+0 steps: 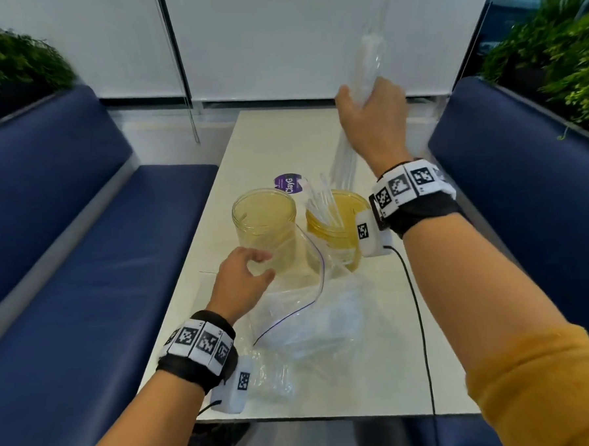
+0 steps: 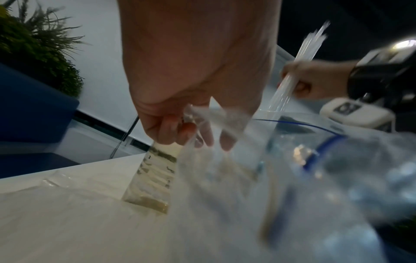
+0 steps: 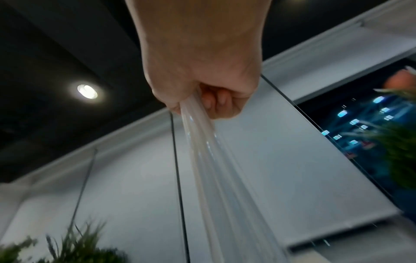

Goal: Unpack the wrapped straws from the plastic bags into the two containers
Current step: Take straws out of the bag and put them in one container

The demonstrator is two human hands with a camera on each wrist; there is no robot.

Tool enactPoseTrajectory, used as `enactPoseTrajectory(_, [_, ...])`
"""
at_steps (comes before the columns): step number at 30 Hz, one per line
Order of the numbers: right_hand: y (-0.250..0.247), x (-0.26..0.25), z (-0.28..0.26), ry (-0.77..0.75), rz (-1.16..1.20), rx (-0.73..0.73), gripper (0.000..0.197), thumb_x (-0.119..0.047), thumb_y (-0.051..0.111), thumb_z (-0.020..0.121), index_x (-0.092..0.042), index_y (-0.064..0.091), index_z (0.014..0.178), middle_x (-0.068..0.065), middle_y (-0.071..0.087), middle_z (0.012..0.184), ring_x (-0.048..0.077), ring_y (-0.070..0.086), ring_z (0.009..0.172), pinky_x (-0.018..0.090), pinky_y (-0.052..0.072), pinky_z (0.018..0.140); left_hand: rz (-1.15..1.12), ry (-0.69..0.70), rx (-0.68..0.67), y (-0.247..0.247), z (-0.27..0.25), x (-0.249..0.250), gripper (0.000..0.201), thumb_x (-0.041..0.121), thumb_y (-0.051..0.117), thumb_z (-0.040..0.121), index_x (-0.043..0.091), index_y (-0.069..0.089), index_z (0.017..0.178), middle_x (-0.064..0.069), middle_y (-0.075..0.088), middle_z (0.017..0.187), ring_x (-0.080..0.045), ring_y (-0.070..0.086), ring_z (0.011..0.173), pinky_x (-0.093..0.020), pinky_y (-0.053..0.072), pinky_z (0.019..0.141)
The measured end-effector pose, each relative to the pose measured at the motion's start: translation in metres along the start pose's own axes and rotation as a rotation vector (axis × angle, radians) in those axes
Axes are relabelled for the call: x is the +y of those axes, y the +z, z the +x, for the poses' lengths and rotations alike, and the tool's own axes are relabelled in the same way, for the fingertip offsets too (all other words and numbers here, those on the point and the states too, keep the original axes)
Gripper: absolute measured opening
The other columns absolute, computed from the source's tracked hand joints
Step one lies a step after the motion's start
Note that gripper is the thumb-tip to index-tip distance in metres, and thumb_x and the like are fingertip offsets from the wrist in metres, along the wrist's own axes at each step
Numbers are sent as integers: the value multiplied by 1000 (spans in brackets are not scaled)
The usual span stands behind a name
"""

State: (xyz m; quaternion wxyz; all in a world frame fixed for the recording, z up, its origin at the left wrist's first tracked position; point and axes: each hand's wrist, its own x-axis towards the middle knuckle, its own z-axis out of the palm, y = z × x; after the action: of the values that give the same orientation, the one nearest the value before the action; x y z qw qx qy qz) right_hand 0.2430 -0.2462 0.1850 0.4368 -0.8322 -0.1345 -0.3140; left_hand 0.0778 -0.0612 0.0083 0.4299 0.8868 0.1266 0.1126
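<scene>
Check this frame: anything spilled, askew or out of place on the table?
Nothing is spilled or damaged. The straws in the right container lean at mixed angles rather than standing straight; the left container looks empty. Crumpled plastic bags lie loose in front of them. The right hand grips a raised straw bundle.

- On your table (image 1: pixel 268 139) two jars stood side by side: the left jar (image 1: pixel 265 224), the right jar (image 1: pixel 338 230).
- Straws (image 1: pixel 323 204) stood in the right jar.
- Bags (image 1: pixel 312 320) lay before both jars.
- A sticker (image 1: pixel 288 183) lay behind them.
</scene>
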Motion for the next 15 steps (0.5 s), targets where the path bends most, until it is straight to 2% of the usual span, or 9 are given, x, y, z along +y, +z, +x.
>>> enactPoseTrajectory(3, [30, 38, -15, 84, -86, -73, 35, -45, 56, 89, -14, 58, 73, 5, 61, 68, 26, 62, 65, 37, 49, 58, -6, -3, -11, -2, 3, 1, 30, 11, 66, 90, 24, 66, 116, 9, 62, 119, -8, 55, 85, -13, 40, 75])
enactPoseTrajectory(6, [52, 65, -34, 138, -149, -159, 33, -43, 57, 91, -15, 56, 74, 7, 64, 70, 27, 63, 66, 31, 46, 57, 9, 0, -27, -4, 7, 3, 35, 6, 61, 90, 21, 66, 121, 9, 61, 121, -10, 58, 88, -4, 36, 73])
enactPoseTrajectory(8, [62, 80, -47, 161, -181, -186, 34, -43, 58, 90, -14, 58, 74, 9, 67, 72, 29, 65, 68, 33, 52, 61, 0, 5, -32, -6, 7, 6, 36, 5, 59, 90, 22, 66, 121, 9, 61, 121, -9, 59, 82, -9, 38, 75])
enactPoseTrajectory(10, [68, 91, -56, 194, -225, -231, 40, -51, 59, 89, -13, 60, 76, 10, 68, 75, 30, 66, 71, 36, 55, 64, -31, 5, -26, -9, 7, 9, 36, 3, 59, 90, 20, 67, 121, 8, 62, 122, -9, 57, 77, -16, 40, 80])
enactPoseTrajectory(13, [69, 100, -63, 294, -349, -366, 55, -67, 60, 85, -13, 59, 75, 7, 64, 75, 28, 66, 74, 31, 45, 60, -62, -5, -24, -12, 4, 13, 36, 3, 59, 90, 19, 68, 121, 7, 63, 123, -6, 54, 74, -16, 39, 80])
enactPoseTrajectory(15, [66, 103, -66, 383, -394, -463, 62, -75, 62, 78, -13, 59, 76, 4, 61, 74, 27, 66, 75, 31, 43, 59, -76, -7, -33, -13, 2, 16, 37, 3, 58, 91, 19, 67, 123, 8, 63, 124, -3, 51, 68, -21, 42, 79])
